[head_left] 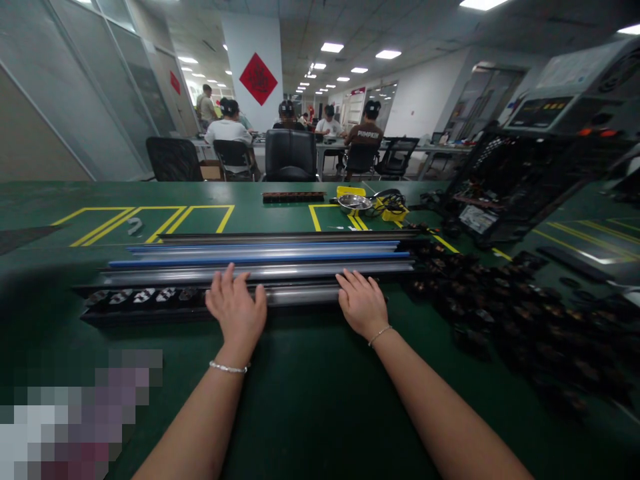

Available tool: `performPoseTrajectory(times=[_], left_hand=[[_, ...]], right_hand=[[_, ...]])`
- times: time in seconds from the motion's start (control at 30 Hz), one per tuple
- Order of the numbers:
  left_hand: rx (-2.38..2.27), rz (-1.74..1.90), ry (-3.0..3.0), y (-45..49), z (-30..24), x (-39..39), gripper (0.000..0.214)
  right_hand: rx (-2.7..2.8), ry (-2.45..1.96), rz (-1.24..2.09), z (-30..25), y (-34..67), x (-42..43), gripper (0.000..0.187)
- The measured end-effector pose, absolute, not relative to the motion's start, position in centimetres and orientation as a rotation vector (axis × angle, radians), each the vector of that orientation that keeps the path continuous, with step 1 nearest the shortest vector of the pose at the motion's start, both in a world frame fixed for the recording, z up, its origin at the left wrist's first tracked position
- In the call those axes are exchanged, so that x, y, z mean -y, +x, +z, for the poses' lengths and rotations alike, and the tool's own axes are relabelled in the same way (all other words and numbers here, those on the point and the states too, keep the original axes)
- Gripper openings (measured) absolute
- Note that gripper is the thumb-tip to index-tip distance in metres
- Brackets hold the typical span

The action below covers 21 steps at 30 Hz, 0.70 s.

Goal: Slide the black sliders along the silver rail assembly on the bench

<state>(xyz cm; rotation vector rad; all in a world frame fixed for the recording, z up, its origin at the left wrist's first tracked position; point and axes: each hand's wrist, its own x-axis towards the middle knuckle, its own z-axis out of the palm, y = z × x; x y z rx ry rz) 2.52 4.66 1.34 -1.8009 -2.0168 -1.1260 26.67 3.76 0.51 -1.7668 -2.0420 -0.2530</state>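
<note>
Both of my hands rest on the nearest of several long channel-shaped rails lying side by side across the green table. My left hand, fingers spread, lies over the middle of this dark rail. Further right, my right hand lies flat with its fingers stretched over the rail's right end. A row of small black parts with shiny faces sits inside the rail, left of my left hand. Just beyond are a silver rail and a blue-edged rail.
A large heap of small black parts spreads over the right side. Behind it stands an open black machine. A metal bowl, a yellow bin with cables and a short dark strip lie farther back. People sit beyond the table.
</note>
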Motion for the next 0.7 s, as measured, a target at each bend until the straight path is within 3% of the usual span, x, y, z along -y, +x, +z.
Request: performPoseTrajectory(times=[0.17,0.7], left_hand=[[2.367,-1.09,-1.468,-0.9,1.3,-5.2,0.047],[2.488,-0.965,-1.315,-3.7,2.4,-5.7,0.042]], right_hand=[[2.006,-1.877,-0.266,1.1,26.2,-3.4,0.044],[1.983,-1.881,-0.303,0.8,26.1,-3.4,0.043]])
